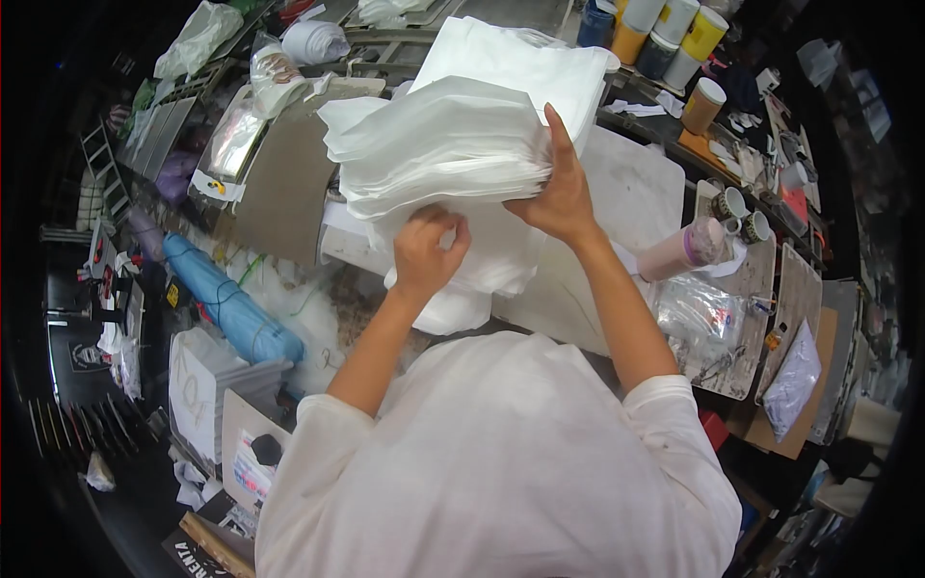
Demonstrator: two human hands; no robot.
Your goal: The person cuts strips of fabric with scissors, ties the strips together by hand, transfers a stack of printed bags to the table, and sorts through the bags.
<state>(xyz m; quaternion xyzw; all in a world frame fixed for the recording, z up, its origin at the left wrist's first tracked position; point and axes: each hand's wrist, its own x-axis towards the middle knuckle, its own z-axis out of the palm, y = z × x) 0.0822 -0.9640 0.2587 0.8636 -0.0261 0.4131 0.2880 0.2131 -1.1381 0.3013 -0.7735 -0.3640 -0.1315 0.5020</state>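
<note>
A thick stack of thin, soft white sheets [438,144], fabric-like with wavy edges, is raised and tilted in front of me. My right hand [559,193] grips its right end, thumb up along the side and fingers underneath. Just under the stack's near edge is my left hand [429,249], its fingers curled and thumb against the index finger in a pinch. What lies between those fingertips, if anything, I cannot make out. Behind the raised stack lies a flatter white pile [501,53]. More white material [491,255] hangs or lies below it, partly hidden by my left hand.
At right stand a pink-filled bottle [686,249], patterned mugs [729,203] and a clear plastic bag [699,323]. Several paint tubs [705,34] are at the back right. A brown board [289,173] and a blue wrapped roll [231,299] lie to the left.
</note>
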